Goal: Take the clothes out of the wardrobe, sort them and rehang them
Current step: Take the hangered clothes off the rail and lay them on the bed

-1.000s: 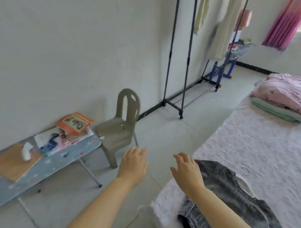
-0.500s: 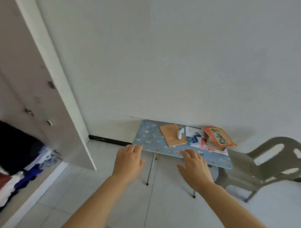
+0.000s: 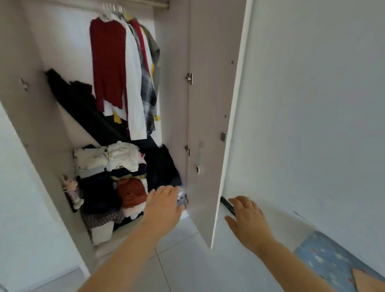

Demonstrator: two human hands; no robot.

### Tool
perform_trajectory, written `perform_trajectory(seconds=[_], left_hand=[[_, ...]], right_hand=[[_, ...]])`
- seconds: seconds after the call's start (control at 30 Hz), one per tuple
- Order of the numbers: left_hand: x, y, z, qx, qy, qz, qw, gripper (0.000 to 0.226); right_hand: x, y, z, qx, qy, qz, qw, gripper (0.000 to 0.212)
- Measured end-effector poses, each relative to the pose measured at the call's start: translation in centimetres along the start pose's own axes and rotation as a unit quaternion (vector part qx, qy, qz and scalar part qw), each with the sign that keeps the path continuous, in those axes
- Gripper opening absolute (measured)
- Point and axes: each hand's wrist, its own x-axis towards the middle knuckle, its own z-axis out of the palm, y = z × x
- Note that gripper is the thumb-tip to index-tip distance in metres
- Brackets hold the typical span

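In the head view the wardrobe [image 3: 177, 62] stood with its right door [image 3: 210, 125] swung wide, the white edge of the door pointing toward the camera. Under the rail [image 3: 133, 2] at the top hung a tight row of clothes: a dark red long-sleeved top [image 3: 108, 62] at the front, a white shirt [image 3: 134, 87] just behind it, then a black-and-white plaid shirt [image 3: 148, 91] and a grey-green garment [image 3: 155, 50] nearest the right side wall. A black garment [image 3: 83, 104] lay draped at a slant across the back, below and left of the hanging row.

At the bottom of the wardrobe sat a heap of folded clothes: white pieces [image 3: 123, 155] on top, a rust-red piece [image 3: 130, 191] in the middle, a dark navy bundle [image 3: 162, 166] on the right and a striped piece [image 3: 102, 218] low down. A small doll [image 3: 71, 191] leaned against the left wall beside the heap.

The left hand [image 3: 163, 206] was stretched out in front of the heap's lower right corner, palm down, its fingers [image 3: 166, 190] straight and released, grasping nothing; whether the tips touched the cloth could not be told. The right hand [image 3: 249, 221] hovered to the right of the door's edge, fingers [image 3: 243, 201] loosely spread and holding nothing.

A blue patterned surface [image 3: 325, 260] showed at the lower right above the pale tiled floor [image 3: 183, 264].
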Motion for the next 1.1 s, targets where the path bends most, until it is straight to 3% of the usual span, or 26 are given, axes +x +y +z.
perform_trajectory(seconds=[0.17,0.4,1.1], left_hand=[[4.4,-3.4,-2.1,0.018,0.018,-0.11,0.994,0.053],[10.9,-9.1,-4.6,0.065,0.076,-0.169,0.981,0.049],[42.7,-35.0,-11.7,0.109,0.258,-0.181,0.943,0.053]], right_hand=[[10.4,-1.8,-1.7,-0.009,0.009,-0.131,0.991,0.048],[22.6,-6.9,-2.2,0.008,0.04,-0.232,0.972,0.049],[62.9,-28.7,-8.0,0.009,0.231,-0.384,0.894,0.049]])
